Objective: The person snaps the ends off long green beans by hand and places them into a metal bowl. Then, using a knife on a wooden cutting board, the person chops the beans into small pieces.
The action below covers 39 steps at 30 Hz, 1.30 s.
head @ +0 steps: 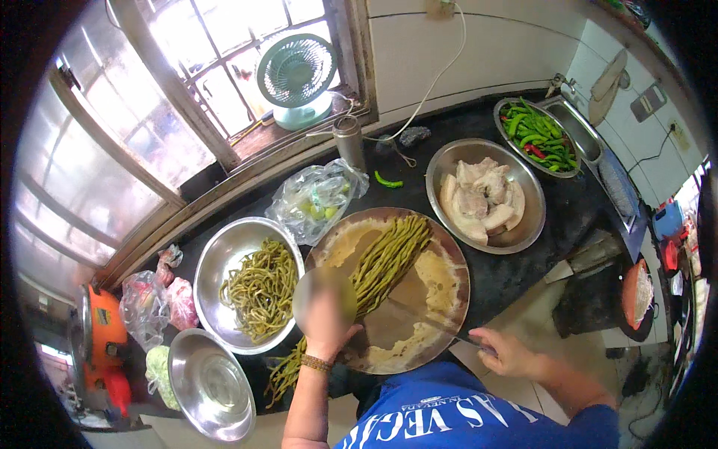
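Observation:
A bundle of long green beans (387, 264), likely yardlong beans, lies slantwise on a round chopping board (387, 351). My left hand (325, 325) lies over the bundle with the thumb to one side; a blur hides its fingers. Bean ends (283, 370) hang past the board's edge below that wrist, which wears a beaded bracelet. In my right hand (505, 353) is the handle of a knife, and its blurred blade (429, 322) reaches over the board towards the beans. Left of the board, a steel bowl (210, 252) holds loose long beans (261, 292).
A steel bowl of pale meat (485, 196) stands right of the board, a basin of green and red chillies (535, 137) behind it, near the sink (578, 126). Behind the board are a plastic bag (317, 196), a chilli (388, 181) and a fan (297, 78). Another steel bowl (216, 381) sits front left.

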Each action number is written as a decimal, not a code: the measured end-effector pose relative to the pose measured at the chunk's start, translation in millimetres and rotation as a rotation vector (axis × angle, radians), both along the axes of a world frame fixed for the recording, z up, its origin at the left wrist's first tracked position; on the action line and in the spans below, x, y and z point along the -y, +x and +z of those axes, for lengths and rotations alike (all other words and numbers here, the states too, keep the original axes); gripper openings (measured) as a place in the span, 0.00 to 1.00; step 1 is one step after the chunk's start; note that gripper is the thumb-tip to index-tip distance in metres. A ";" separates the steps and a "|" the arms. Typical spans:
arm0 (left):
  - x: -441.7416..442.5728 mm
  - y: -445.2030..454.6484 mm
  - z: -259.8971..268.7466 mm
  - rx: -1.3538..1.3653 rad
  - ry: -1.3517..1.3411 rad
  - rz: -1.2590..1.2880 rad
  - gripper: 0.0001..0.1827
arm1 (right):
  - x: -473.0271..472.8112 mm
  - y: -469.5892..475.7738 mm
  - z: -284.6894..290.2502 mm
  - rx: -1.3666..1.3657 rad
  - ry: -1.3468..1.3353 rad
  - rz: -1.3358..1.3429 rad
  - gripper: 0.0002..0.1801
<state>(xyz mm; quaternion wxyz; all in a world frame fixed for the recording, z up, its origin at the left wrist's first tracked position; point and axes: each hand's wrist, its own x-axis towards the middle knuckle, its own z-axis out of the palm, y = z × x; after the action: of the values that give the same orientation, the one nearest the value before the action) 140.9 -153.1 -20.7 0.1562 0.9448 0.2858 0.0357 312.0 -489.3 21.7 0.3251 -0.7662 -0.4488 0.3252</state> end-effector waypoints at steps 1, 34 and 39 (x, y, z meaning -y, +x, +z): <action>1.6 -3.5 2.4 -0.025 0.005 0.027 0.51 | -5.2 -9.0 -2.2 -0.096 -0.016 -0.047 0.28; 15.8 -23.0 -45.5 0.023 0.263 0.057 0.17 | -156.9 -65.7 11.4 0.472 -0.397 0.299 0.10; 16.4 -22.5 -44.4 -0.003 0.241 0.073 0.16 | -171.5 -61.5 9.6 0.447 -0.335 0.320 0.10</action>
<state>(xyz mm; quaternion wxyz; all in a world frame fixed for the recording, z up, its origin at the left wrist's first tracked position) 118.3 -169.5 -65.1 0.0397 0.9458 0.3136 0.0739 250.4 -317.8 31.3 0.0325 -0.7812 -0.5641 0.2654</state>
